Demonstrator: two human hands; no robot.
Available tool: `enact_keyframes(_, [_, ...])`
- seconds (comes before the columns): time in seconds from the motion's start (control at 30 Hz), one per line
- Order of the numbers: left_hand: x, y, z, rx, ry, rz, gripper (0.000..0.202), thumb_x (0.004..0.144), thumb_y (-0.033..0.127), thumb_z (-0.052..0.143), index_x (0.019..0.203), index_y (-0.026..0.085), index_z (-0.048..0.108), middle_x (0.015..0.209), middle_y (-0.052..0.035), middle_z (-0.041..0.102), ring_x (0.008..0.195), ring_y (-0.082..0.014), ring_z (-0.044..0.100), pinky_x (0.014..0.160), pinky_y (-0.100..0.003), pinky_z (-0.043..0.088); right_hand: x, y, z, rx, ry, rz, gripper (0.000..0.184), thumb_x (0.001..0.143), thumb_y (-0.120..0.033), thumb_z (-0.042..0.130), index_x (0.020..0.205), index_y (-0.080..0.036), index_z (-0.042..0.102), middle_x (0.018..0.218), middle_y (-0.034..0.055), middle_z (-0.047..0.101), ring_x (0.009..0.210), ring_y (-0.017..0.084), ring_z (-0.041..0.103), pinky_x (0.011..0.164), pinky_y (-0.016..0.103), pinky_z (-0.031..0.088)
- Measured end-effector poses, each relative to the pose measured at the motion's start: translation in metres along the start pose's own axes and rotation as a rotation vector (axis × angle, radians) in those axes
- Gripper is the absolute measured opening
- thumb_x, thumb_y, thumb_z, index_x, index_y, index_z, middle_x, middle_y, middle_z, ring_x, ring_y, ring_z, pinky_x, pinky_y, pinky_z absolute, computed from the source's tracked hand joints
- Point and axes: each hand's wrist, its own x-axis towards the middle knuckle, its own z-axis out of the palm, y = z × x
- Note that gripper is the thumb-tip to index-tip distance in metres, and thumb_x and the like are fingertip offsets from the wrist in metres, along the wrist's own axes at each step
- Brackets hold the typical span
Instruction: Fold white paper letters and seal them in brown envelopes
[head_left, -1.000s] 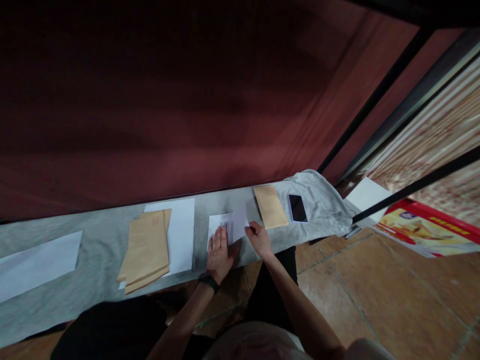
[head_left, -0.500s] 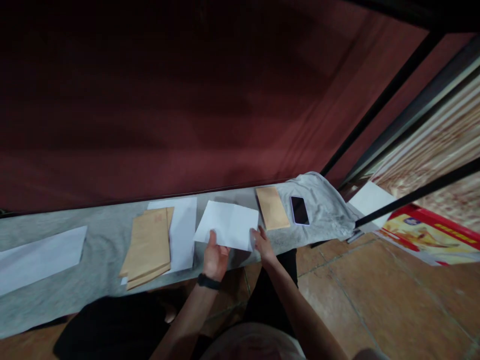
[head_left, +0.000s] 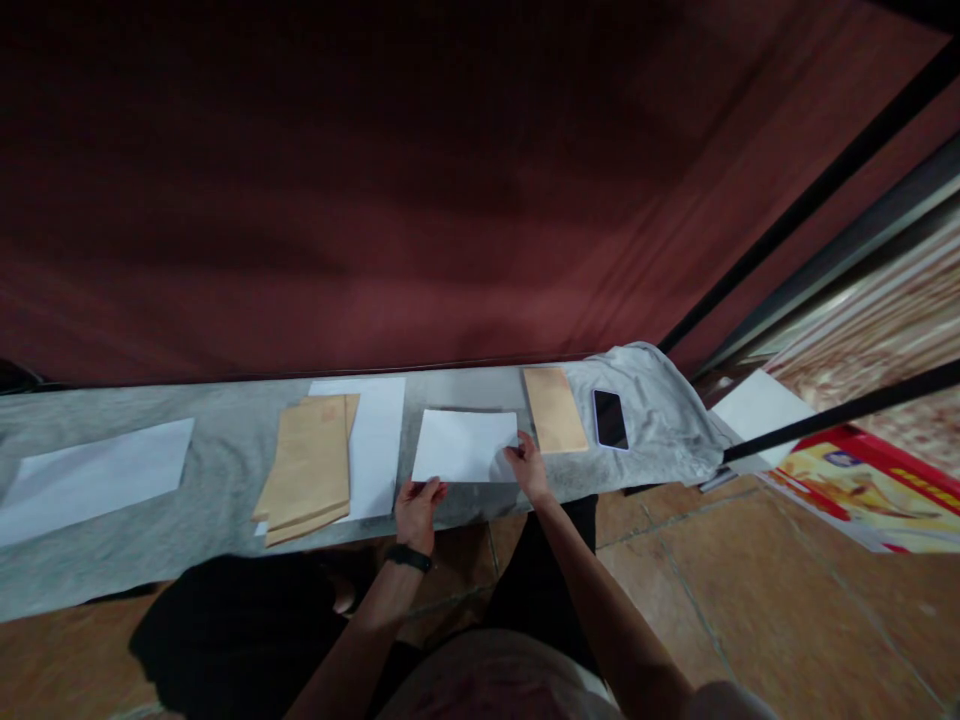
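A folded sheet of white paper (head_left: 466,446) lies low over the grey cloth, between my two hands. My left hand (head_left: 418,510), with a black band on its wrist, pinches the near left corner. At the right edge, my right hand (head_left: 529,468) grips the paper between thumb and fingers. Just beyond that hand lies a brown envelope (head_left: 556,410). To the left, several brown envelopes (head_left: 309,465) are stacked partly over white sheets (head_left: 379,445).
A phone (head_left: 610,419) rests on the grey cloth (head_left: 225,500) at the right. Another white sheet (head_left: 97,480) lies far left. Behind the narrow surface rises a dark red panel (head_left: 420,250). Black bars (head_left: 840,412) and a red-and-yellow box (head_left: 877,490) stand at the right.
The paper, creased and tilted before, now looks flatter and squarer to the cloth. My left hand has moved from its near edge to the near left corner. The view has shifted slightly.
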Motion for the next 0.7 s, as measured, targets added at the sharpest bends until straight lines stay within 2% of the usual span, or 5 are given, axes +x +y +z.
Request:
enact_keyframes(0.23, [-0.002, 0.001, -0.014, 0.262, -0.008, 0.104, 0.06, 0.068, 0.032, 0.082, 0.12, 0.02, 0.055, 0.064, 0.007, 0.062, 0.051, -0.0137, 0.062, 0.052, -0.027, 0.052, -0.007, 0.003, -0.003, -0.481, 0.066, -0.134, 0.049, 0.091, -0.017, 0.043, 0.138, -0.012, 0.052, 0.109, 0.015, 0.068, 0.098, 0.027, 0.066, 0.088, 0.039, 0.052])
enact_keyframes(0.33, [-0.007, 0.003, -0.03, 0.507, -0.004, 0.299, 0.05, 0.081, 0.042, 0.072, 0.123, 0.021, 0.056, 0.06, 0.0079, 0.056, 0.049, -0.0139, 0.056, 0.05, -0.027, 0.049, -0.017, -0.001, -0.001, -0.585, 0.039, -0.235, 0.053, 0.093, -0.018, 0.046, 0.145, -0.01, 0.047, 0.133, 0.021, 0.059, 0.122, 0.031, 0.056, 0.104, 0.047, 0.046])
enact_keyframes(0.5, [-0.006, -0.004, -0.009, 1.06, -0.315, 0.79, 0.041, 0.101, 0.04, 0.039, 0.129, 0.02, 0.062, 0.122, -0.0117, 0.07, 0.116, -0.0248, 0.064, 0.103, -0.045, 0.05, -0.032, -0.014, 0.034, -0.599, -0.149, -0.433, 0.051, 0.1, -0.023, 0.044, 0.15, -0.011, 0.044, 0.154, 0.0172, 0.047, 0.143, 0.028, 0.042, 0.115, 0.047, 0.039])
enact_keyframes(0.6, [0.011, -0.013, 0.021, 1.404, -0.399, 0.863, 0.051, 0.102, 0.037, 0.033, 0.146, 0.016, 0.05, 0.154, -0.0141, 0.049, 0.147, -0.0276, 0.039, 0.121, -0.051, 0.031, -0.03, -0.018, 0.051, -0.633, -0.212, -0.455, 0.048, 0.102, -0.02, 0.038, 0.148, -0.013, 0.05, 0.156, 0.0129, 0.047, 0.146, 0.025, 0.04, 0.12, 0.044, 0.034])
enact_keyframes(0.7, [0.031, -0.017, 0.032, 1.636, -0.419, 0.87, 0.056, 0.102, 0.04, 0.033, 0.152, 0.016, 0.044, 0.162, -0.0124, 0.037, 0.154, -0.0267, 0.027, 0.125, -0.05, 0.023, -0.021, -0.013, 0.048, -0.708, -0.204, -0.45, 0.047, 0.103, -0.023, 0.039, 0.149, -0.017, 0.05, 0.157, 0.0107, 0.046, 0.146, 0.025, 0.04, 0.121, 0.045, 0.03])
